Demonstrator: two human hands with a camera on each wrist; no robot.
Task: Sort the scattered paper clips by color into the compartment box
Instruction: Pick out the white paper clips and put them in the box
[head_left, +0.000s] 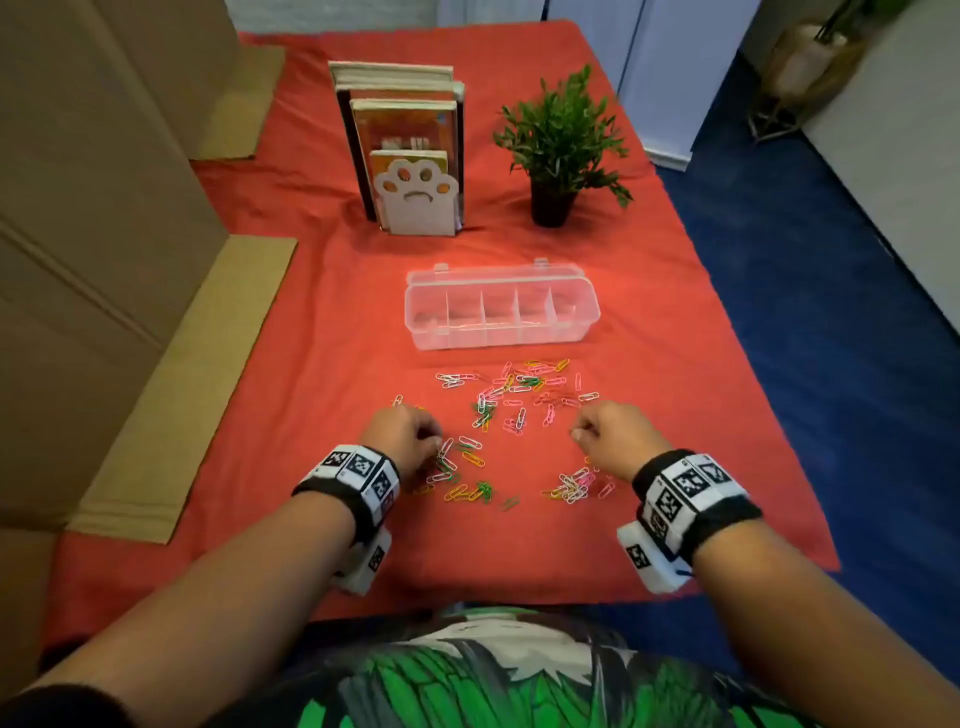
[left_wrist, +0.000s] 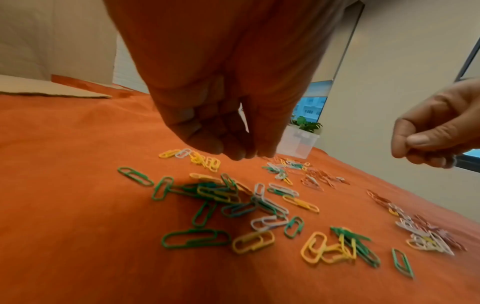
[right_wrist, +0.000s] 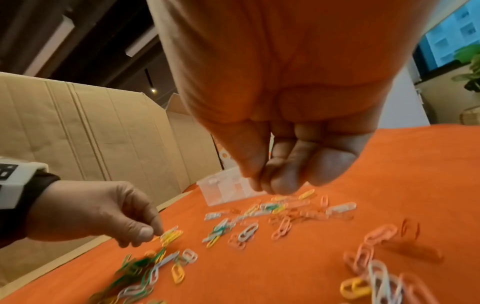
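Sorting has barely begun, as we judge it: the paper clips lie scattered in mixed colours on the red cloth between our wrists and the compartment box, which stands open just beyond the pile; we can make out no clips inside it. Our left hand has curled fingers down at the near left cluster, and seems to pinch a white clip, though the wrist view is too dim to be sure. Our right hand hovers above the right side with fingertips drawn together; whether it holds a clip we cannot tell. Next we need one colour gathered cleanly, then carried forward to a single compartment.
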